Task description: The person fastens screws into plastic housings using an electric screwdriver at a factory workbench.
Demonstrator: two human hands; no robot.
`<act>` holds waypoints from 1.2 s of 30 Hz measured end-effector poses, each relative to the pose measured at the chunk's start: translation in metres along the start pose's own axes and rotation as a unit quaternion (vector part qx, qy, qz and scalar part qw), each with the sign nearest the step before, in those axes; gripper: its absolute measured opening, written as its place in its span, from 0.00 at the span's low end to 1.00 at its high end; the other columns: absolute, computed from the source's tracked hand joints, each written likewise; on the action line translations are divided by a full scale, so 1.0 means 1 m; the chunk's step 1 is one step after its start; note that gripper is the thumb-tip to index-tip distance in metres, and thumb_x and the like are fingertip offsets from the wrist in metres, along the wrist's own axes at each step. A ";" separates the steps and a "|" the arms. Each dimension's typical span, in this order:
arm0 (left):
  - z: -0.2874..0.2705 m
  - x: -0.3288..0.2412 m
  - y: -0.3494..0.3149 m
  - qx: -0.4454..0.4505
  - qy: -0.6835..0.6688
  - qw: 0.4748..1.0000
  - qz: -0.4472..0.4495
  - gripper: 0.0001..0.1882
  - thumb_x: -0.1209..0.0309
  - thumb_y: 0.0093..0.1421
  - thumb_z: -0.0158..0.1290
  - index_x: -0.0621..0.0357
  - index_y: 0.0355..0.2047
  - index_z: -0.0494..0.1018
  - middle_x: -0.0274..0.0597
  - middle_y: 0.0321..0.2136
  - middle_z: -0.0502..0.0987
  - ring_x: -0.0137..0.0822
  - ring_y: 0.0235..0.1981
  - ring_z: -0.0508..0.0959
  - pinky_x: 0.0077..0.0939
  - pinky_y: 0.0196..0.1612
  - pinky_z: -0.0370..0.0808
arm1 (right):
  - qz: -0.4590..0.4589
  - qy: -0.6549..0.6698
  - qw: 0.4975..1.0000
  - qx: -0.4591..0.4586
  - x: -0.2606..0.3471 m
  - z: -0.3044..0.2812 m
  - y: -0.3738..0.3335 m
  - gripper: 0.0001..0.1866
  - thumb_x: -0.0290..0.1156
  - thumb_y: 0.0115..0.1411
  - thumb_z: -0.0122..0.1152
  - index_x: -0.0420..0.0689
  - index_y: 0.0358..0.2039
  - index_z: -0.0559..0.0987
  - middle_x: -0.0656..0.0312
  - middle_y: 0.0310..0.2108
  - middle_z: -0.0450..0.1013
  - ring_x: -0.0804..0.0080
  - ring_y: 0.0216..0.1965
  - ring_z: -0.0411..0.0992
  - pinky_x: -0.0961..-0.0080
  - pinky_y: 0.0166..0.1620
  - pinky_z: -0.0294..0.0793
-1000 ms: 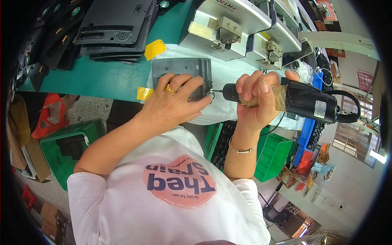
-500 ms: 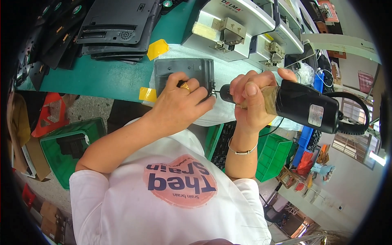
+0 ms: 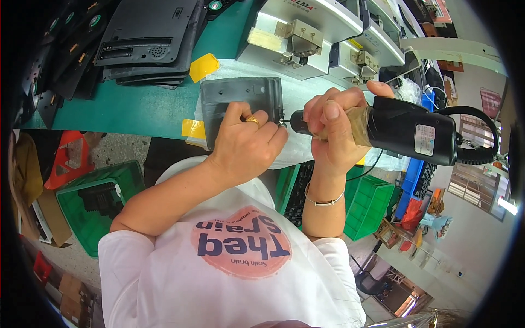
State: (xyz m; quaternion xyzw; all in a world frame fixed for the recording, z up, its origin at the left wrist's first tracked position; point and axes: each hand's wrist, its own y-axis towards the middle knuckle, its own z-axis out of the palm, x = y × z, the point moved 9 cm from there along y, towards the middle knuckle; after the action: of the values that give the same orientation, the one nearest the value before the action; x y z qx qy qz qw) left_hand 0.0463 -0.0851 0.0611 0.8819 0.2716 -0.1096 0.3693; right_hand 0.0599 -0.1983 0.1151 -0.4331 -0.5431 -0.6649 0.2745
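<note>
A dark plastic housing lies on the white foam sheet in front of me. My left hand, with a gold ring, is closed over its near right part, fingers curled and pressed down on it. My right hand is wrapped around a black corded electric screwdriver, with tan tape at the grip. The screwdriver lies nearly level, its bit pointing left to the housing's right edge, close to my left fingertips. Whether a screw sits under the bit is too small to tell.
A stack of dark plastic covers stands at the back left of the green table. Yellow tape pieces stick near the foam. Metal-fronted machines stand behind. Green crates and a blue bin are below table height.
My left hand's fingers have curled in more over the housing. The screwdriver stays at the housing's right edge, slightly turned. The whole view has shifted a little.
</note>
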 end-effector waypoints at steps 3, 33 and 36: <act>-0.009 0.006 -0.002 -0.035 -0.013 0.999 0.003 0.03 0.72 0.44 0.54 0.53 0.22 0.74 0.30 0.14 0.64 0.31 0.23 0.69 0.34 0.37 0.62 | 0.001 -0.001 1.000 0.005 0.000 -0.001 -0.001 0.29 0.20 0.59 0.60 0.47 0.57 0.59 0.65 0.20 0.65 0.76 0.15 0.61 0.72 0.20 0.67; -0.004 0.000 -0.011 0.017 0.013 0.998 0.051 0.11 0.70 0.48 0.52 0.55 0.33 0.79 0.31 0.18 0.64 0.31 0.26 0.69 0.34 0.39 0.62 | -0.007 -0.083 0.995 0.055 -0.002 0.009 0.001 0.33 0.20 0.57 0.64 0.48 0.57 0.57 0.65 0.21 0.64 0.76 0.15 0.61 0.74 0.21 0.67; -0.004 0.002 -0.011 0.024 0.008 0.999 0.047 0.11 0.70 0.48 0.52 0.55 0.33 0.79 0.31 0.18 0.65 0.31 0.26 0.69 0.33 0.40 0.62 | -0.005 -0.069 0.996 0.060 -0.003 0.010 0.002 0.31 0.19 0.57 0.64 0.49 0.55 0.58 0.65 0.20 0.63 0.76 0.15 0.61 0.74 0.21 0.67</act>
State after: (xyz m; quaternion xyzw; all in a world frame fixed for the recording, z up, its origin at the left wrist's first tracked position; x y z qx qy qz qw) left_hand 0.0424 -0.0750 0.0568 0.9033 0.2303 -0.0913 0.3503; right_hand 0.0658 -0.1900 0.1142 -0.4578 -0.6019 -0.6010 0.2585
